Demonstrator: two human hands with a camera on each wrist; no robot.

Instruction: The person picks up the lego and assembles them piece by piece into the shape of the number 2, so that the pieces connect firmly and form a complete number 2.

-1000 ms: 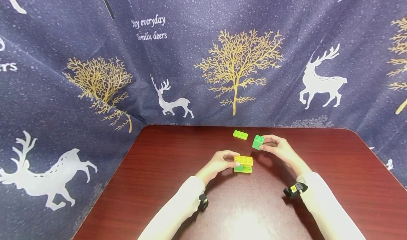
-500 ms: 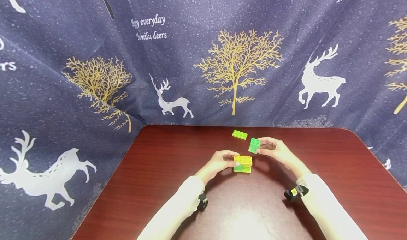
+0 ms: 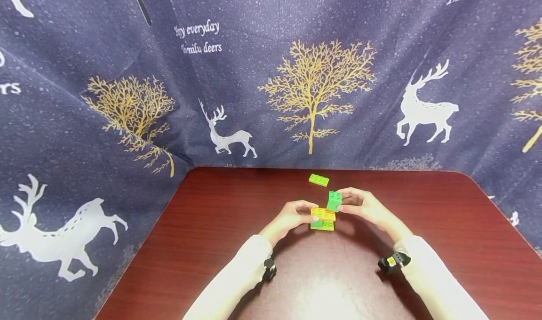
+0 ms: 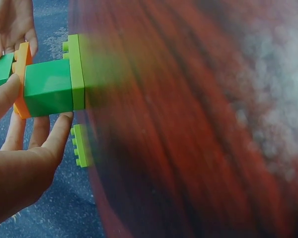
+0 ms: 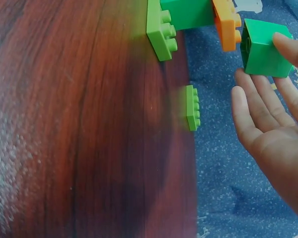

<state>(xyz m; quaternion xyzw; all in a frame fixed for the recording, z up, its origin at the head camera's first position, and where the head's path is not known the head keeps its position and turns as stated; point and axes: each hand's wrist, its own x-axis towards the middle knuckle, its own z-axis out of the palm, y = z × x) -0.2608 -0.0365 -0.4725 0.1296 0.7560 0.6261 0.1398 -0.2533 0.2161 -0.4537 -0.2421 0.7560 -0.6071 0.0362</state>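
Note:
My left hand (image 3: 292,219) grips a small stack of toy building blocks standing on the table. An orange block (image 3: 323,214) tops it, above a green block (image 4: 48,88) on a lime-green base block (image 4: 77,74). In the left wrist view, the thumb lies against the orange block, with fingers behind the stack. My right hand (image 3: 365,209) pinches another green block (image 5: 268,48) between thumb and fingers. That block is held, studs up, just over the orange block's right part. The right wrist view shows its hollow underside facing the orange studs, with a narrow gap.
A flat lime-green block (image 3: 319,180) lies apart on the table behind the stack. The reddish-brown wooden table (image 3: 220,207) ends at a dark blue cloth (image 3: 237,75) printed with deer and trees. Glare whitens the table's near middle.
My right hand has carried its green block leftward and nearer to me, from beside the stack to just over the orange block. The left hand and its stack have stayed put.

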